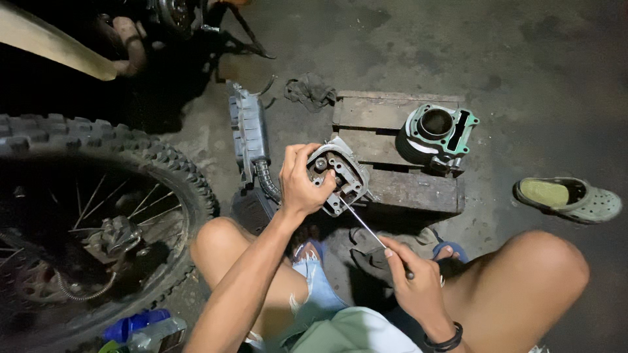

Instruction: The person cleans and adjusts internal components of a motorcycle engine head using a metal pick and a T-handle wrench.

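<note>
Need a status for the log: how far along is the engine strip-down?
Done: cylinder is off, standing on the wooden pallet. In hand: left hand grips the cylinder head over the pallet's edge; right hand works a thin tool into its underside. Left: can't tell; the head's valves aren't clear.

Your arms are bare, no sleeves. Black band on your right wrist (443, 341). Frayed light denim shorts (318, 287), pale green shirt hem (356, 332), blue sandals (451, 249), I think.
</note>
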